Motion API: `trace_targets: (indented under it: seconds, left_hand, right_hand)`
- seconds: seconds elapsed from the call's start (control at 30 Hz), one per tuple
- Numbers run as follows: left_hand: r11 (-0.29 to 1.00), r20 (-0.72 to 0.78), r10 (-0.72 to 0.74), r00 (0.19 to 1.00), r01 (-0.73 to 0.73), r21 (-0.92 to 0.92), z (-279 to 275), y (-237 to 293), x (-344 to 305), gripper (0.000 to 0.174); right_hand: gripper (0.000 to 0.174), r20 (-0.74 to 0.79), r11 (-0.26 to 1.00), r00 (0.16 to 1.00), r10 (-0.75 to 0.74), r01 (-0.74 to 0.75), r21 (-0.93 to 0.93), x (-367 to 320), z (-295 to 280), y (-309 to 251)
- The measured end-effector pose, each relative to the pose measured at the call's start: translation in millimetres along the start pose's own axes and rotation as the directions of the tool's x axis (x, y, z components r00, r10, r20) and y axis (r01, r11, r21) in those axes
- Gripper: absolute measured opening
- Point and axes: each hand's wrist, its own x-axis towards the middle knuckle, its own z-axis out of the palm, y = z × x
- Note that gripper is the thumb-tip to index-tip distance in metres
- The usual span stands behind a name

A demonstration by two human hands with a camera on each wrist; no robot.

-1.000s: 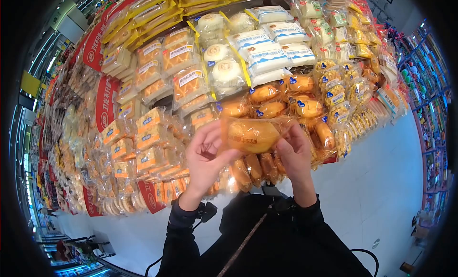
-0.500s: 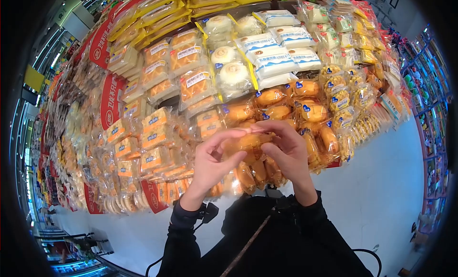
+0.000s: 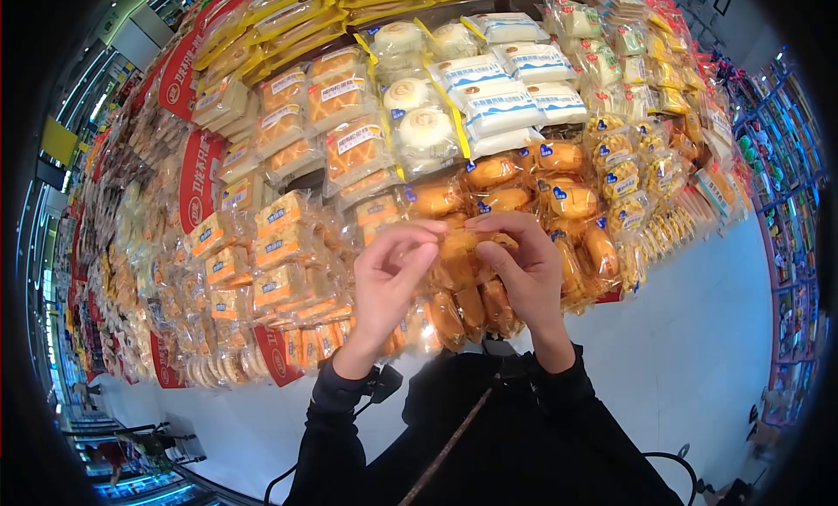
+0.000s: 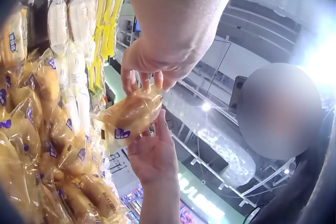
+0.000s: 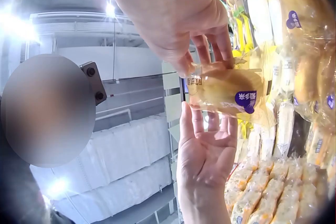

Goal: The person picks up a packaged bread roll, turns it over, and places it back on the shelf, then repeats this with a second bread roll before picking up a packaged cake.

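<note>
A bread roll (image 3: 458, 260) in a clear wrapper is held between my two hands, over the front of the display. My left hand (image 3: 390, 279) grips one end of it, fingertips and thumb at the wrapper's edge. At the other end my right hand (image 3: 526, 275) holds on, its thumb against the near side and its fingers over the top. A purple heart-shaped label with white characters shows on the roll (image 5: 231, 90) in the right wrist view. In the left wrist view both hands' fingertips meet the wrapped roll (image 4: 137, 112) from opposite sides.
Wrapped rolls with blue labels (image 3: 572, 199) lie just beyond my hands. Orange-and-white packaged cakes (image 3: 279, 244) are stacked to the left, white packets (image 3: 497, 109) behind. Pale floor (image 3: 690, 331) lies to the right, with tall shelves (image 3: 790, 244) past it.
The roll has tilted away, so its printed face, towards the head camera one second ago, is turned from view. My hands have drawn closer together, fingertips near its top edge.
</note>
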Motion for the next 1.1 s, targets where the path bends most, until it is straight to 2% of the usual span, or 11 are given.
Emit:
trace_targets:
  seconds: [0.13,0.3,0.5,0.57,0.63,0.7,0.77,0.8,0.9,0.97,1.1]
  left_hand:
    - [1.000,-0.073,-0.020,0.997,0.019,-0.010,5,-4,2,0.004]
    - [0.991,-0.153,-0.135,0.979,0.130,-0.046,11,-2,4,0.007]
    - [0.988,-0.124,-0.144,0.982,0.136,-0.068,9,-8,4,0.010]
    - [0.980,-0.106,-0.187,0.977,0.178,-0.085,7,-6,6,0.010]
    - [0.974,-0.076,-0.218,0.973,0.212,-0.078,5,-3,6,0.011]
    - [0.971,-0.035,-0.238,0.971,0.237,-0.046,2,0,6,0.016]
    - [0.989,-0.008,-0.145,0.989,0.145,-0.011,-1,-4,3,0.023]
    - [0.995,0.008,-0.099,0.995,0.099,0.005,-3,-6,1,0.028]
    - [0.995,0.093,-0.092,0.991,0.095,-0.019,-10,-3,-6,0.042]
    - [0.994,0.090,-0.101,0.991,0.104,-0.037,-8,2,-9,0.047]
    - [0.990,0.026,-0.112,0.993,0.114,-0.083,-2,7,-9,0.055]
  right_hand:
    - [0.016,-0.028,1.000,1.000,0.010,-0.010,0.005,0,-1,4]
    - [0.004,-0.039,0.999,0.999,0.016,-0.014,0.047,-2,-1,13]
    - [0.003,-0.037,1.000,0.999,0.002,-0.002,0.013,-4,0,13]
    - [0.004,-0.038,1.000,0.999,0.005,-0.006,-0.025,-5,0,10]
    - [0.004,-0.069,0.999,0.997,0.043,-0.041,0.024,-5,0,14]
    - [0.004,-0.102,0.991,0.989,0.110,-0.102,0.087,-5,0,14]
    - [0.004,-0.134,0.969,0.969,0.208,-0.185,0.163,-4,0,11]
    - [0.004,-0.162,0.967,0.968,0.191,-0.158,0.199,-4,-1,11]
    - [0.005,-0.259,0.955,0.951,0.166,-0.089,0.283,-1,-3,13]
    - [0.005,-0.345,0.947,0.922,0.175,-0.062,0.315,0,-5,12]
    - [0.004,-0.316,0.918,0.922,0.222,-0.088,0.387,0,-8,14]
